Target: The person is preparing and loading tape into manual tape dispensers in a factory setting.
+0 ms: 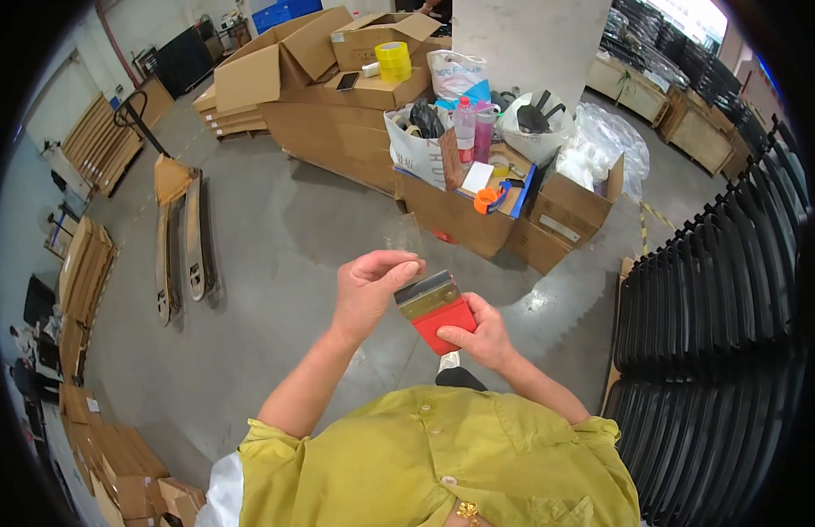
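Observation:
My right hand (483,334) is wrapped round a flat tool with a red body (444,323) and a wide metal head (428,296), like a scraper. Its thumb lies across the red part, and the dark edge of the head tilts up to the left. Close to that edge, my left hand (372,290) is closed in a pinch, thumb against forefinger. A thin, see-through piece of film (402,235) rises just above those fingers; its full outline is hard to make out.
Ahead stands a cardboard box (460,215) topped with bottles, bags and an orange tape dispenser (488,199). Yellow tape rolls (393,61) sit on larger cartons behind. A pallet jack (181,228) stands at left; stacked black parts (706,307) line the right.

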Demonstrator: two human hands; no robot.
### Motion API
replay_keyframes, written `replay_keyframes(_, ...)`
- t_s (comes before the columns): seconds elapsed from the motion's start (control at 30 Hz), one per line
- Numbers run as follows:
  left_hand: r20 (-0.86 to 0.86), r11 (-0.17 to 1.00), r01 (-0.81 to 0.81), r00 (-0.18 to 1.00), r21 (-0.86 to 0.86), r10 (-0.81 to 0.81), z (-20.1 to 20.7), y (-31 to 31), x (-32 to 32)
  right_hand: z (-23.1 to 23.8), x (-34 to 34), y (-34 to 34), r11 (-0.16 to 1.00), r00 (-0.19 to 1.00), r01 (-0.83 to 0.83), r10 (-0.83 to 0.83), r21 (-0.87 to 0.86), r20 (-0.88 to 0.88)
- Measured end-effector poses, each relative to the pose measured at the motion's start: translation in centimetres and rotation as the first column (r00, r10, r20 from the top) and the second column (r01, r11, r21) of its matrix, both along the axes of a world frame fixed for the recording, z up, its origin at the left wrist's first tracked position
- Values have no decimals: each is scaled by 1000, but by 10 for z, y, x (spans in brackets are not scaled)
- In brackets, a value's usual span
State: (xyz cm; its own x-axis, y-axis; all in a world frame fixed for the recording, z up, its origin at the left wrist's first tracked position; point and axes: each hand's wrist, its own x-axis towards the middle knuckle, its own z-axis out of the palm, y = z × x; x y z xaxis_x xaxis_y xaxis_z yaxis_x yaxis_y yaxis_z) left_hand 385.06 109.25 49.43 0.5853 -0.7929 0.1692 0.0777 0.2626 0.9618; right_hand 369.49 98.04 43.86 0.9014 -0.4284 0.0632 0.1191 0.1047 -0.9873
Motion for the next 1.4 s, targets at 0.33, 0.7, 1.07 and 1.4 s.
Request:
replay_keyframes(0.33,543,920,-375,752,-113,373,-2,-93,103,9,123,-116,994,991,-108,107,-8,-81)
replay_keyframes(0.7,914,976,-81,344,-200,216,-16,-163,270,-11,267,-170,998,988,27,-19,51,-150)
replay_keyframes(1.07,997,989,127,9,70,-71,-14,-231,364,-12,333,-198,915,953,273,-215,298,-213)
replay_keyframes(1.4,938,984,178,-335,-27,87,0,-300,377,-3,338,-245,836,953,302,-253,457,-167)
